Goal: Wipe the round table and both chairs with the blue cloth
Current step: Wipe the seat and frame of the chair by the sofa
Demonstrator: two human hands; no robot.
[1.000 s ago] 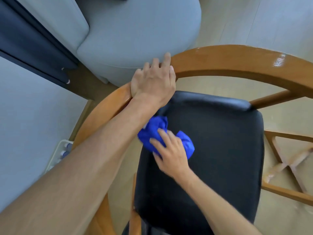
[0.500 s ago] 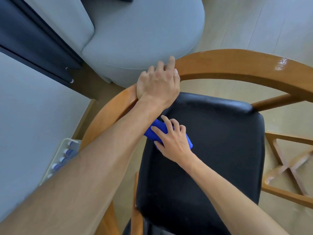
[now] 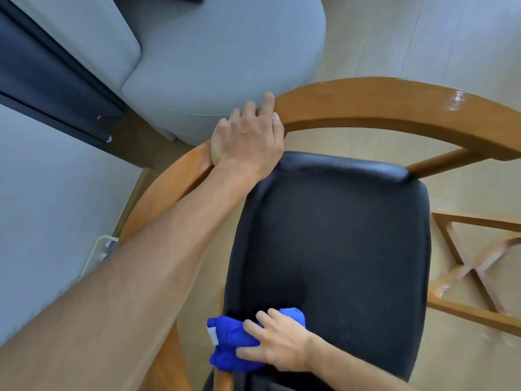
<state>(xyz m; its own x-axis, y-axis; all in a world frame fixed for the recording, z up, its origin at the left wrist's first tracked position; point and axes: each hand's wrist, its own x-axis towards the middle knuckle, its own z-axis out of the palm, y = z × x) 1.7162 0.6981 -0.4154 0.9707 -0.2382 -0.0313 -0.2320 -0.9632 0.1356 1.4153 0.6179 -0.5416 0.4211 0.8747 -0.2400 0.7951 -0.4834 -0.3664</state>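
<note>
Fingers [image 3: 255, 325] of your right hand [image 3: 277, 344] lie spread and slightly curved over the blue cloth [image 3: 234, 338], pressing the bunched fabric down; thumb runs along the cloth's near side. Whether the grip closes underneath, you cannot tell.

Head view, single camera, looking down:
- Blue cloth sits at the near-left corner of the black seat [image 3: 332, 249], partly overhanging the seat's left edge. Small white tag visible on its left end.
- Your left hand [image 3: 248, 136] rests on the curved wooden backrest rail [image 3: 380, 108] of the chair, palm down, fingers curled over the rail's far edge and close together. Left forearm runs diagonally from lower left of frame up to the rail.
- Seat padding is dark and smooth-looking, with a rounded far edge just below the rail.
- Wooden cross-brace [image 3: 473, 266] of the chair frame shows to the right of the seat, lower down, blurred.
- Grey sofa [image 3: 214, 52] stands beyond the rail, close to it; its rounded end is just behind your left hand.
- Dark curtain [image 3: 48, 80] hangs at upper left.
- Pale wood floor [image 3: 437, 32] fills upper right.
- White rack [image 3: 97, 252] with small items at left edge, mostly hidden by your forearm; contents too small to identify.
</note>
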